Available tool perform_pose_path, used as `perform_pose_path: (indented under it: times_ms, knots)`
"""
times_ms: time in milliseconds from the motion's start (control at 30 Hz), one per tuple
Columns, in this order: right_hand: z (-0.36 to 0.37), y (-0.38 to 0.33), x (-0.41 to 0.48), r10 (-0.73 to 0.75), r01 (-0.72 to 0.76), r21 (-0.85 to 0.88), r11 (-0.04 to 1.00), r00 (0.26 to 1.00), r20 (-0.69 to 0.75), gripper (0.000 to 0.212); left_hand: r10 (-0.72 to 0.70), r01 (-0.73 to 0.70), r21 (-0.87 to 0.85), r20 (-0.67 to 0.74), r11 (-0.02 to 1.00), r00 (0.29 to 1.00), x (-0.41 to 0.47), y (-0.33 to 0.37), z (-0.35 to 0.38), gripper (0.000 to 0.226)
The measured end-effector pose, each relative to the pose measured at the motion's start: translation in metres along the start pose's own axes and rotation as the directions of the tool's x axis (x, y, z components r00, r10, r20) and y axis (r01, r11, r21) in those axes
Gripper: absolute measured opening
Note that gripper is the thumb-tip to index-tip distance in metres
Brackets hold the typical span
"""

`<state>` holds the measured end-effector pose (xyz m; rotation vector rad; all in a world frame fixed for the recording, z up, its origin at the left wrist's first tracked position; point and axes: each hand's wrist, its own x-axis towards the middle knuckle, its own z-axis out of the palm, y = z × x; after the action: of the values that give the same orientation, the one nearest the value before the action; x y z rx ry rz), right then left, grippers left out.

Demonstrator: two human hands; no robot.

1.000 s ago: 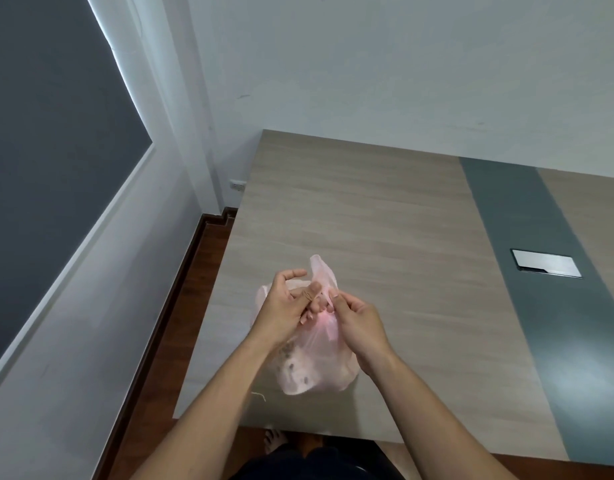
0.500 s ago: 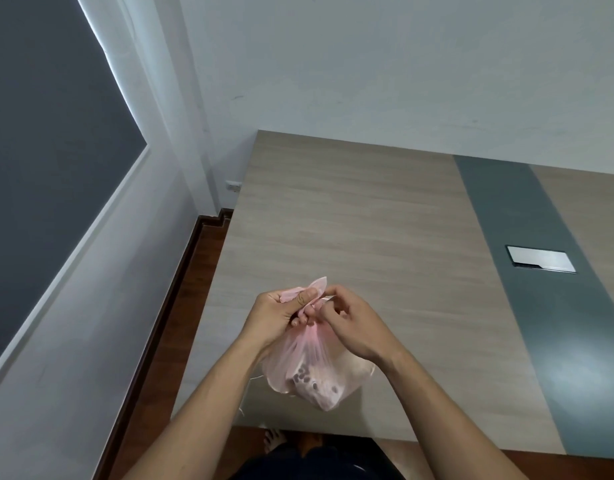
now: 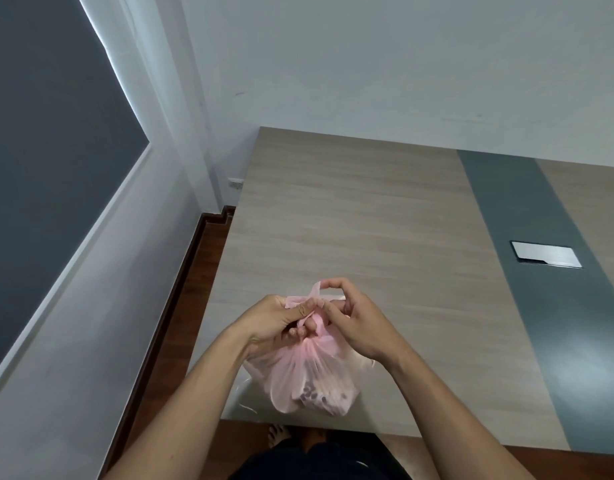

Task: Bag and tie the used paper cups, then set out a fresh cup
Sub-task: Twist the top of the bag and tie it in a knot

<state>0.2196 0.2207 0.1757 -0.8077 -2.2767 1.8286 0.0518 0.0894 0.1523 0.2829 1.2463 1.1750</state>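
A thin pink plastic bag (image 3: 312,379) hangs over the near edge of the table (image 3: 361,216), with crumpled used cups showing dimly through its bottom. Its neck is gathered into a twist. My left hand (image 3: 274,323) pinches one pink bag handle at the neck. My right hand (image 3: 357,320) grips the other handle, which loops up over its fingers. Both hands touch at the bag's neck. No fresh cup is in view.
The light wood table has a dark grey strip (image 3: 540,271) along its right part, holding a silver cable-box lid (image 3: 546,254). A white wall stands behind, a dark window (image 3: 39,150) at left. Red-brown floor (image 3: 194,289) and my bare foot (image 3: 277,434) show below the table edge.
The bag's neck has been drawn in tighter and the bag has dropped lower toward the table's near edge. My right hand has looped a handle up over its fingers.
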Motion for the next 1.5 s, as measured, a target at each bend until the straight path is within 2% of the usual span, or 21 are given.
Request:
perform_pose_path:
  times_ms: [67,133,233,367,500,600,633,700,767,833,900,967,1000,1067,1133,1200,1267,1367,1433,1500]
  knots:
    - [-0.004,0.001,-0.001,-0.017,0.014,0.043,0.999,0.997,0.071,0.031,-0.024,0.025,-0.026,0.026,0.999,0.999,-0.003,-0.001,0.000,0.043]
    - [-0.005,0.001,-0.002,-0.026,0.018,0.086,0.996,0.995,0.095,0.025,-0.029,0.029,0.005,0.041,1.000,0.999,-0.004,-0.003,-0.002,0.048]
    - [-0.003,0.006,-0.002,-0.002,-0.001,0.105,0.995,1.000,0.026,0.019,0.002,-0.003,0.015,0.000,1.000,1.000,0.000,-0.007,-0.002,0.046]
    - [0.003,0.013,0.002,0.036,-0.035,0.013,0.999,0.992,-0.122,0.017,0.149,-0.159,-0.056,-0.153,0.986,0.977,0.003,-0.008,0.003,0.041]
    - [0.008,0.014,0.005,0.092,-0.115,-0.077,0.990,0.962,-0.256,0.019,0.320,-0.283,0.184,-0.225,0.941,0.920,0.000,-0.012,0.008,0.031]
    - [0.012,0.012,0.005,0.115,-0.145,-0.066,0.987,0.938,-0.327,0.016,0.494,-0.384,0.441,-0.167,0.812,0.853,-0.003,-0.010,0.014,0.025]
    - [0.014,0.012,0.006,0.119,-0.153,-0.068,0.986,0.927,-0.355,0.014,0.562,-0.417,0.547,-0.124,0.726,0.818,-0.004,-0.009,0.015,0.025]
    - [0.014,0.012,0.008,0.131,-0.181,-0.086,0.980,0.904,-0.407,0.012,0.704,-0.443,0.755,-0.033,0.483,0.710,-0.001,-0.008,0.015,0.026]
    - [0.013,0.011,0.010,0.158,-0.216,-0.095,0.972,0.894,-0.419,0.014,0.784,-0.447,0.848,0.062,0.284,0.617,0.004,-0.009,0.013,0.028]
    - [0.010,0.008,0.011,0.195,-0.227,-0.035,0.973,0.897,-0.397,0.018,0.795,-0.424,0.881,0.100,0.208,0.598,0.003,-0.007,0.015,0.027]
    - [0.007,0.006,0.011,0.211,-0.220,0.018,0.975,0.905,-0.370,0.022,0.797,-0.413,0.893,0.113,0.181,0.593,0.000,-0.003,0.016,0.025]
    - [0.004,0.006,0.009,0.182,-0.198,-0.007,0.980,0.914,-0.364,0.007,0.808,-0.413,0.898,0.128,0.151,0.575,-0.001,-0.001,0.018,0.024]
    - [0.003,0.005,0.008,0.165,-0.184,-0.020,0.983,0.921,-0.352,0.011,0.809,-0.407,0.902,0.131,0.142,0.573,0.000,0.000,0.019,0.023]
    - [0.002,0.003,0.006,0.159,-0.171,-0.012,0.985,0.940,-0.302,0.033,0.809,-0.390,0.911,0.125,0.137,0.574,0.002,0.001,0.020,0.021]
    - [0.001,-0.004,0.001,0.163,-0.159,0.038,0.987,0.956,-0.244,0.036,0.818,-0.374,0.916,0.103,0.143,0.566,0.003,0.000,0.020,0.020]
    - [-0.004,-0.007,-0.001,0.169,-0.158,0.087,0.984,0.974,-0.153,0.033,0.821,-0.374,0.907,0.059,0.194,0.568,0.003,-0.001,0.020,0.020]
    - [-0.009,-0.008,-0.002,0.191,-0.187,0.094,0.978,0.981,-0.033,0.026,0.788,-0.374,0.870,-0.028,0.322,0.615,0.002,0.001,0.021,0.019]
    - [-0.014,0.000,-0.004,0.174,-0.183,0.092,0.979,0.980,0.099,0.010,0.655,-0.324,0.755,-0.180,0.571,0.734,0.004,0.004,0.021,0.010]
    - [-0.014,0.004,-0.005,0.126,-0.133,0.064,0.989,0.987,0.101,0.007,0.568,-0.286,0.674,-0.241,0.681,0.787,0.004,0.006,0.020,0.005]
    - [-0.010,0.007,-0.004,0.084,-0.086,0.021,0.996,0.995,0.061,0.011,0.531,-0.274,0.639,-0.251,0.719,0.809,0.004,0.007,0.017,0.005]
